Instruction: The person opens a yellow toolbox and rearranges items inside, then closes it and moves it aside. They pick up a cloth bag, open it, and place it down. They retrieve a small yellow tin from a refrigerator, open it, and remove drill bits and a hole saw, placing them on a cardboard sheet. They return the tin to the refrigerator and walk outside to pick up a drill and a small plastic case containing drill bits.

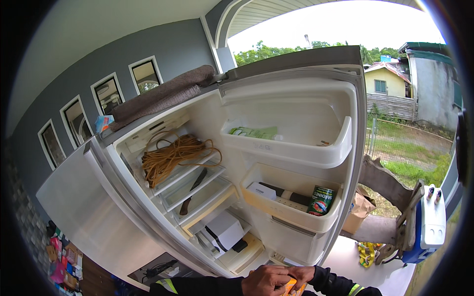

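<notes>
At the lower edge, my left hand (265, 281) and my right hand (302, 274) meet with fingers closed around a small orange packet (292, 285). Most of that packet is hidden by my fingers and the picture's edge. Just beyond them stands an open fridge. Its door (291, 240) is swung out to the right, with a green-and-white pouch (254, 132) in the upper bin. The lower bin (247, 190) holds a dark green can (321, 200), a small white box (261, 190) and a dark, long object (291, 196).
Inside the fridge lie a coiled brown cord (173, 158), a dark-bladed knife (194, 190) and a white box (224, 231). A brown towel (163, 96) drapes over the fridge top. To the right stand a wooden bench (377, 228), a paper bag (359, 212) and a blue-and-white cooler (432, 222).
</notes>
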{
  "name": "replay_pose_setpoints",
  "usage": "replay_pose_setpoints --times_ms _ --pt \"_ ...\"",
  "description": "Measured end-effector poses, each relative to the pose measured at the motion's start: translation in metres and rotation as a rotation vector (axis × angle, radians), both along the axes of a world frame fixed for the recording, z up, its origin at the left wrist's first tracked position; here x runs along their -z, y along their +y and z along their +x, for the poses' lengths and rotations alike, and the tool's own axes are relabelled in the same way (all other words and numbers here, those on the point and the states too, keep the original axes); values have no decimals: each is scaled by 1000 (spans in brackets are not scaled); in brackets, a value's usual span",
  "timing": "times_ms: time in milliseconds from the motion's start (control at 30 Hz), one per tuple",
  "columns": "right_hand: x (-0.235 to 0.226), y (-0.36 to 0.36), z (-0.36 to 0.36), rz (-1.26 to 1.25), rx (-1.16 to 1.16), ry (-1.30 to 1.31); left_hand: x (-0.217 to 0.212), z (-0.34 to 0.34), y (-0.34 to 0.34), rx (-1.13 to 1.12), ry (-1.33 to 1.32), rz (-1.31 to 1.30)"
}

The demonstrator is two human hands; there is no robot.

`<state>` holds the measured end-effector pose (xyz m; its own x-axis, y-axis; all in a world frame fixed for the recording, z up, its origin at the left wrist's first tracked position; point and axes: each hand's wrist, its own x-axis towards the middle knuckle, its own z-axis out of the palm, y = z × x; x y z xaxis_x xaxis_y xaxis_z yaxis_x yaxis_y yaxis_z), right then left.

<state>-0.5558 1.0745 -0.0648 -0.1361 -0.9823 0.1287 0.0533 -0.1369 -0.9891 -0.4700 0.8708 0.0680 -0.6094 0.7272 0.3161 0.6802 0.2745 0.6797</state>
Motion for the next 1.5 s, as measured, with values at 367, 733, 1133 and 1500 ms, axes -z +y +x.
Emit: replay_pose_setpoints --times_ms 367,733,1133,1500 --pt "-4 28 -8 -261 164 257 -60 28 -62 -258 154 19" --pt "12 36 -17 -518 164 370 -19 65 -106 -496 -146 156" --pt "28 65 21 -517 439 328 44 15 -19 -184 -183 -43" --pt "65 122 112 -440 862 205 46 -32 48 154 -352 -99"
